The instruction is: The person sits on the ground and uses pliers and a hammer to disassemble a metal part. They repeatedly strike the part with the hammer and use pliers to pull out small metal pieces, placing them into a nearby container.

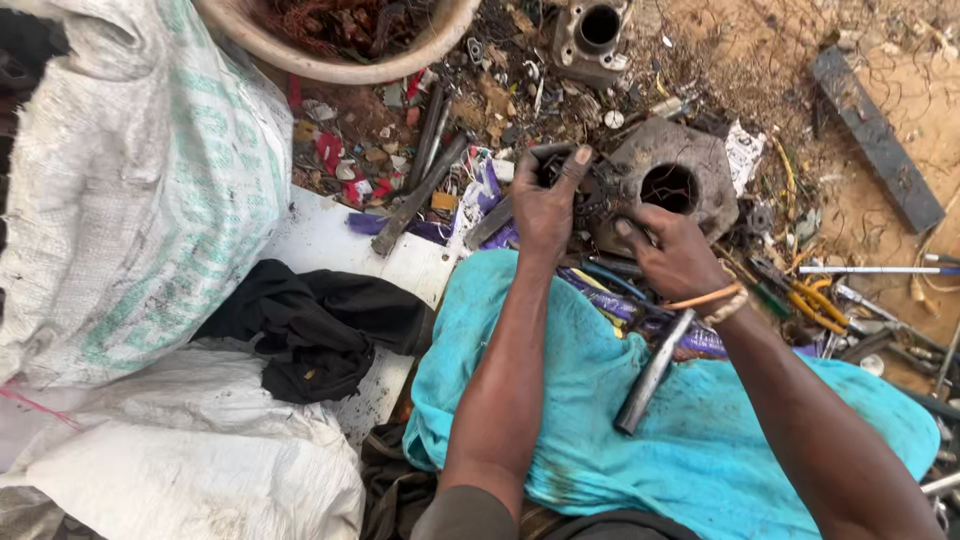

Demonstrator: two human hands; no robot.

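My left hand [545, 205] reaches out over a turquoise cloth [690, 430] and grips a small dark metal part [580, 195] at the edge of a scrap pile. Just to its right, my right hand [675, 250] has its fingers on the same dark part. Bangles circle the right wrist. Right behind the hands lies a rusty hexagonal metal block [690, 165] with a round hole in it. A grey metal rod [655, 370] rests on the cloth under my right forearm.
A big white woven sack [130, 180] stands at left with black cloth [310, 325] beside it. A basin [340, 45] of scrap and a metal housing [595, 35] sit at the top. Loose rods, wires and pliers [810, 300] litter the sandy ground at right.
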